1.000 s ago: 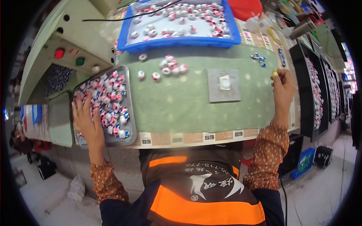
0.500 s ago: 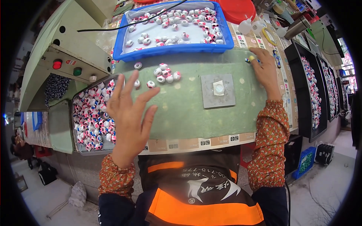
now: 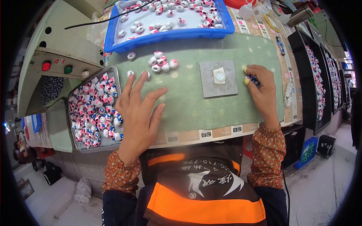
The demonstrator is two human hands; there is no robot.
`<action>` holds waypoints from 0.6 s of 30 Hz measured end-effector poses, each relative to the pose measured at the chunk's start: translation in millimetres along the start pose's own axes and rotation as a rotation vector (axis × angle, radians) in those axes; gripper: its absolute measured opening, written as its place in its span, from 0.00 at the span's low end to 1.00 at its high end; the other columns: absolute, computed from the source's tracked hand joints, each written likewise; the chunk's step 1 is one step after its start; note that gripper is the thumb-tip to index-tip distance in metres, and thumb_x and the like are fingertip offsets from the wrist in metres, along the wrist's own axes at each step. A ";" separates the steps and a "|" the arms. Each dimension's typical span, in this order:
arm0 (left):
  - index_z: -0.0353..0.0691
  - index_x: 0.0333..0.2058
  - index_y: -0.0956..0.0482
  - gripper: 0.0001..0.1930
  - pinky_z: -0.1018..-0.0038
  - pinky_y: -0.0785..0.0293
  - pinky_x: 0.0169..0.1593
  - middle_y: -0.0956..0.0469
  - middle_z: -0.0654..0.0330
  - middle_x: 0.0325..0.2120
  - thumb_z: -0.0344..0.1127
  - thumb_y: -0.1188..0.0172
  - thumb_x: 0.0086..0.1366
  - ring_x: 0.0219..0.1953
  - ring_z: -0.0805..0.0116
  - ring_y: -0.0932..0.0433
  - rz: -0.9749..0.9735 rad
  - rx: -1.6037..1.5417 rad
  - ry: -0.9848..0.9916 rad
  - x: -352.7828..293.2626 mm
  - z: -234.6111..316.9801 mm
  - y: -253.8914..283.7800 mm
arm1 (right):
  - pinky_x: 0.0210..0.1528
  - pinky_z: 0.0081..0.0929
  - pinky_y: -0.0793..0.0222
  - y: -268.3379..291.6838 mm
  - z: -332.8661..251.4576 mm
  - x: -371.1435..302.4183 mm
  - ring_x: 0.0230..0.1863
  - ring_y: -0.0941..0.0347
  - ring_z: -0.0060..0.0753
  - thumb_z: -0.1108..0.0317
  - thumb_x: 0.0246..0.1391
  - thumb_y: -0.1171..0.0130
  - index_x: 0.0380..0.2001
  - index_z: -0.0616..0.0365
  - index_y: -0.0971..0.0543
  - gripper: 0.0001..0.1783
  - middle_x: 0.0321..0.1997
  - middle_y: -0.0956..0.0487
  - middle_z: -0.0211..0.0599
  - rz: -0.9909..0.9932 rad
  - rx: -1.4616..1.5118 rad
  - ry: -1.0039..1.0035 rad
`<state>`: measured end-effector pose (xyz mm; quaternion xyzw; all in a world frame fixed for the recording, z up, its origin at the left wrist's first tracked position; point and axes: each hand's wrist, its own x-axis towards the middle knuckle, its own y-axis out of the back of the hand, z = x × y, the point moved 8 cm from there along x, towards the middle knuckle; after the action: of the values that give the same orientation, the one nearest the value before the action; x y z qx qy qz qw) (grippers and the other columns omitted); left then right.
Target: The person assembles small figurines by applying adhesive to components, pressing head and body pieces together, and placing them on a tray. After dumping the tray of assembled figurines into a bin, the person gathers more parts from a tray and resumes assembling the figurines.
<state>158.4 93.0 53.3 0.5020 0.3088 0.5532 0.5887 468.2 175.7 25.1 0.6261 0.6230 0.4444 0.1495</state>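
Observation:
My left hand (image 3: 137, 113) hovers over the left part of the green mat (image 3: 181, 113) with its fingers spread. Its fingertips reach white-and-pink figurine heads (image 3: 130, 73), partly covering one; I cannot tell whether they touch. Farther off sits a small cluster of similar heads (image 3: 162, 62). On the mat's right side my right hand (image 3: 262, 88) curls its thumb and a finger, both with yellow tips, around a small blue figurine piece (image 3: 253, 80), which its fingers partly hide. Between the hands lies a grey square plate (image 3: 209, 88) carrying a white pad with a small round dish (image 3: 219, 76).
A blue tray (image 3: 169, 38) of white-and-pink heads stands at the back. At left is a grey tray (image 3: 116, 81) heaped with figurines, beside a metal box with buttons (image 3: 68, 69). Black trays (image 3: 305, 90) line the right. A black cable (image 3: 94, 23) crosses the back.
My right hand has come nearer to me and the blue piece is now between its fingers. My left hand has moved slightly right, its fingertips now at the loose heads. The view has shifted.

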 end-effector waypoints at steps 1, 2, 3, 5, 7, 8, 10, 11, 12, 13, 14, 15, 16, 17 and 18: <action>0.54 0.53 0.21 0.15 0.51 0.54 0.66 0.39 0.53 0.68 0.38 0.43 0.68 0.72 0.47 0.50 0.010 0.002 0.000 0.3 1.2 0.5 | 0.58 0.35 0.34 1.8 -4.7 -3.8 0.53 0.28 0.43 0.78 0.48 0.39 0.42 0.58 0.19 0.15 0.51 0.20 0.38 -0.007 0.052 0.003; 0.54 0.53 0.21 0.15 0.51 0.54 0.66 0.39 0.53 0.68 0.38 0.43 0.68 0.72 0.47 0.50 0.004 -0.002 -0.001 1.1 2.9 0.0 | 0.58 0.35 0.34 5.5 -5.7 -6.3 0.53 0.28 0.43 0.78 0.48 0.39 0.42 0.58 0.19 0.15 0.51 0.20 0.38 -0.010 0.050 -0.003; 0.54 0.53 0.21 0.15 0.51 0.54 0.66 0.39 0.53 0.68 0.38 0.43 0.68 0.72 0.47 0.50 0.014 -0.008 -0.015 2.0 5.7 1.3 | 0.56 0.35 0.33 13.5 -6.2 -8.5 0.52 0.28 0.42 0.79 0.48 0.40 0.41 0.58 0.19 0.14 0.49 0.20 0.37 0.036 0.066 -0.003; 0.54 0.53 0.21 0.15 0.51 0.54 0.66 0.39 0.53 0.68 0.38 0.43 0.68 0.72 0.47 0.50 0.024 -0.017 -0.030 3.4 9.6 2.9 | 0.53 0.34 0.32 26.2 -6.9 -11.9 0.50 0.27 0.41 0.81 0.48 0.41 0.40 0.59 0.19 0.14 0.47 0.20 0.37 0.081 0.080 -0.005; 0.54 0.53 0.21 0.15 0.51 0.54 0.66 0.39 0.54 0.68 0.39 0.43 0.68 0.72 0.48 0.49 0.038 -0.026 -0.042 4.4 12.7 4.6 | 0.49 0.32 0.32 35.4 -1.7 -14.2 0.45 0.27 0.39 0.83 0.48 0.41 0.39 0.59 0.19 0.13 0.42 0.20 0.35 0.087 -0.057 -0.093; 0.54 0.53 0.21 0.15 0.51 0.54 0.66 0.39 0.54 0.68 0.39 0.43 0.68 0.72 0.48 0.49 0.039 -0.026 -0.042 4.7 13.0 4.2 | 0.49 0.32 0.32 36.2 -4.0 -14.6 0.45 0.27 0.39 0.83 0.48 0.41 0.39 0.59 0.19 0.13 0.42 0.20 0.35 0.088 -0.057 -0.092; 0.54 0.53 0.21 0.15 0.51 0.54 0.66 0.38 0.55 0.67 0.39 0.44 0.69 0.72 0.48 0.48 0.056 -0.024 -0.047 5.4 13.2 4.5 | 0.45 0.33 0.33 30.2 -16.6 -13.8 0.41 0.28 0.39 0.83 0.48 0.41 0.37 0.60 0.20 0.12 0.37 0.21 0.35 0.037 -0.026 -0.017; 0.54 0.53 0.21 0.15 0.51 0.54 0.66 0.38 0.55 0.67 0.39 0.44 0.69 0.72 0.48 0.48 0.057 -0.020 -0.044 5.9 11.7 4.7 | 0.45 0.33 0.33 28.4 -20.1 -13.1 0.41 0.28 0.39 0.83 0.48 0.41 0.37 0.60 0.20 0.12 0.37 0.21 0.35 0.037 -0.022 -0.015; 0.54 0.52 0.20 0.14 0.51 0.53 0.66 0.37 0.55 0.67 0.39 0.44 0.69 0.71 0.48 0.47 0.074 -0.033 -0.041 6.7 9.2 5.9 | 0.44 0.34 0.33 23.6 -26.9 -12.1 0.41 0.29 0.40 0.83 0.48 0.41 0.37 0.60 0.20 0.12 0.37 0.22 0.36 0.002 -0.063 0.031; 0.53 0.52 0.20 0.14 0.52 0.52 0.66 0.36 0.55 0.66 0.39 0.44 0.69 0.71 0.48 0.45 0.092 -0.045 -0.038 7.6 6.5 7.4 | 0.43 0.35 0.33 19.2 -33.1 -11.4 0.40 0.29 0.42 0.84 0.48 0.41 0.36 0.60 0.20 0.12 0.36 0.22 0.37 -0.032 -0.104 0.077; 0.53 0.52 0.20 0.14 0.52 0.52 0.66 0.36 0.55 0.66 0.39 0.44 0.69 0.71 0.48 0.45 0.093 -0.043 -0.035 8.6 3.3 7.0 | 0.43 0.35 0.33 18.6 -36.1 -10.5 0.40 0.29 0.42 0.84 0.48 0.41 0.36 0.60 0.20 0.12 0.36 0.22 0.37 -0.033 -0.101 0.079; 0.53 0.52 0.20 0.14 0.52 0.51 0.66 0.34 0.55 0.65 0.39 0.44 0.69 0.70 0.48 0.44 0.109 -0.097 -0.019 9.7 -1.6 8.0 | 0.43 0.36 0.33 17.1 -41.2 -9.9 0.40 0.30 0.43 0.84 0.47 0.41 0.36 0.60 0.20 0.12 0.36 0.23 0.37 -0.051 -0.119 0.108; 0.52 0.51 0.20 0.13 0.52 0.50 0.66 0.33 0.55 0.64 0.38 0.44 0.69 0.69 0.48 0.43 0.125 -0.150 -0.002 10.7 -6.2 9.2 | 0.42 0.38 0.33 15.4 -45.6 -9.9 0.40 0.30 0.45 0.84 0.46 0.41 0.36 0.59 0.21 0.12 0.36 0.23 0.38 -0.069 -0.138 0.137; 0.52 0.51 0.20 0.13 0.52 0.50 0.66 0.33 0.55 0.64 0.38 0.44 0.69 0.69 0.48 0.43 0.127 -0.147 0.002 11.4 -8.4 9.1 | 0.42 0.38 0.33 15.6 -46.8 -10.3 0.40 0.30 0.45 0.84 0.46 0.41 0.36 0.59 0.21 0.12 0.36 0.23 0.38 -0.070 -0.134 0.141; 0.51 0.50 0.19 0.13 0.53 0.47 0.65 0.31 0.55 0.62 0.38 0.44 0.69 0.68 0.48 0.40 0.149 -0.174 0.018 11.8 -11.9 10.6 | 0.43 0.39 0.33 13.5 -47.9 -11.4 0.40 0.30 0.46 0.83 0.46 0.41 0.37 0.59 0.21 0.13 0.37 0.23 0.38 -0.098 -0.156 0.149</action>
<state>146.1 106.1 61.8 0.4654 0.2267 0.6248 0.5845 443.3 145.3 57.7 0.5467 0.6256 0.5291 0.1727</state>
